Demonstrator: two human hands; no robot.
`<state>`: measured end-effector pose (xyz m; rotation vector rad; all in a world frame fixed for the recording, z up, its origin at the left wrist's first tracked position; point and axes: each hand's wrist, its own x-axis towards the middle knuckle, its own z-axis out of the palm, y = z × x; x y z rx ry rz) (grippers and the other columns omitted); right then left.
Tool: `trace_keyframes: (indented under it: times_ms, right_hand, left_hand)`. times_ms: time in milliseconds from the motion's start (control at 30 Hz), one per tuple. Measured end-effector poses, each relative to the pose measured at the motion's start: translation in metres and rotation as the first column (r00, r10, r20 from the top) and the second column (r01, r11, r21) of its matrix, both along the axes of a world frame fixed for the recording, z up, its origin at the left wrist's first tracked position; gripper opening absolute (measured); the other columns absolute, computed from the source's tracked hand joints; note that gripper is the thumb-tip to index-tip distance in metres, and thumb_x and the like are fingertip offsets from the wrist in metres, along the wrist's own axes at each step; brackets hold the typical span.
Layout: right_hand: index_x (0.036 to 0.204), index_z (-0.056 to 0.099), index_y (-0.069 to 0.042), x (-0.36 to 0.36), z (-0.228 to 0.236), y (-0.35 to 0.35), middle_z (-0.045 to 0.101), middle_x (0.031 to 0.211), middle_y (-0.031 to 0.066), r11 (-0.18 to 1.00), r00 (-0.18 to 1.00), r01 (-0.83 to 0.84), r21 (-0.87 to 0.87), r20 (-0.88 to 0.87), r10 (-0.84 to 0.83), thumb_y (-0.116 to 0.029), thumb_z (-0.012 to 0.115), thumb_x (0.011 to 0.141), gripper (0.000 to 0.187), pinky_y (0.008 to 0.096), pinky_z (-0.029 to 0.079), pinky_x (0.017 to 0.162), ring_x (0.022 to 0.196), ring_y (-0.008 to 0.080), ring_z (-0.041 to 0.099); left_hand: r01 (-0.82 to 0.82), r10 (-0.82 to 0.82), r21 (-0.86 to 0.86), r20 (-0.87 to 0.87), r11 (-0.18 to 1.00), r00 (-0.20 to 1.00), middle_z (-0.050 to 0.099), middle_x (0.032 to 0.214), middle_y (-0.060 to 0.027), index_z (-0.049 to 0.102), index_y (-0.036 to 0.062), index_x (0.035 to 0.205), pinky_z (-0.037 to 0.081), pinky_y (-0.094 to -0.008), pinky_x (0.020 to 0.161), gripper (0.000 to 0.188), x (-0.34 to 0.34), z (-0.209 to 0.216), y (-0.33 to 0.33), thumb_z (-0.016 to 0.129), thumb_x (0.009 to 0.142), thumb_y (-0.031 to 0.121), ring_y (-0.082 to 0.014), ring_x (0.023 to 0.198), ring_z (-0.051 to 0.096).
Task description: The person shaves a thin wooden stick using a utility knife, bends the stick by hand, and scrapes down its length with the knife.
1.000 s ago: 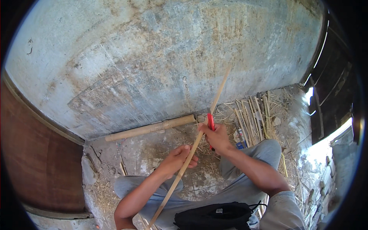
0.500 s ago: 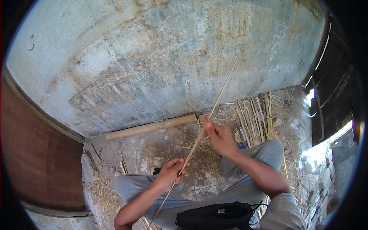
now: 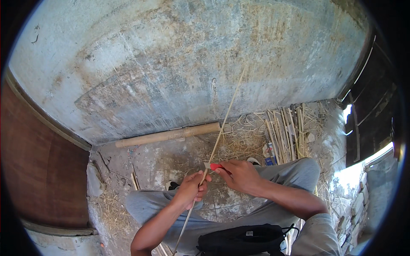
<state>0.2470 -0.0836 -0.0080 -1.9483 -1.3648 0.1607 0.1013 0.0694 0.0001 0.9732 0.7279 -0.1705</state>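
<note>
A long, thin bamboo strip (image 3: 226,119) slants from near my lap up toward the wall. My left hand (image 3: 194,187) is closed around its lower part, above my left shin. In my right hand (image 3: 240,175) is a small knife (image 3: 215,166) with a red handle and a short, pale blade. The blade lies against the strip just above my left fingers. My right fingers are wrapped round the handle and hide part of it.
A thick bamboo pole (image 3: 168,135) lies along the base of the stained wall (image 3: 179,72). To the right is a bundle of split bamboo sticks (image 3: 284,132). Shavings (image 3: 243,143) litter the floor. A black bag (image 3: 241,240) rests at my lap, between my bent legs.
My right hand has come down and toward me along the strip, bringing the red-handled knife close to my left hand. The strip's far end has shifted left and stands a little steeper.
</note>
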Motion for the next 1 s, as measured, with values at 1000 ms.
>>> trace_keyframes:
  times_ms: [1000]
  right_hand:
    - [0.092,0.070,-0.005,0.034,0.003,0.006,0.064,0.069,0.0137,0.970,0.959,0.236,0.056,0.150,-0.242,-0.029,0.065,0.091,0.025,0.0441,0.051,0.050,0.056,0.0335,0.064]
  left_hand:
    - [0.029,-0.023,0.128,-0.046,0.991,0.999,0.033,0.061,0.0042,0.052,0.0063,0.093,0.021,-0.0233,0.040,0.035,-0.022,0.001,-0.016,0.037,0.107,0.035,-0.0049,0.046,0.026]
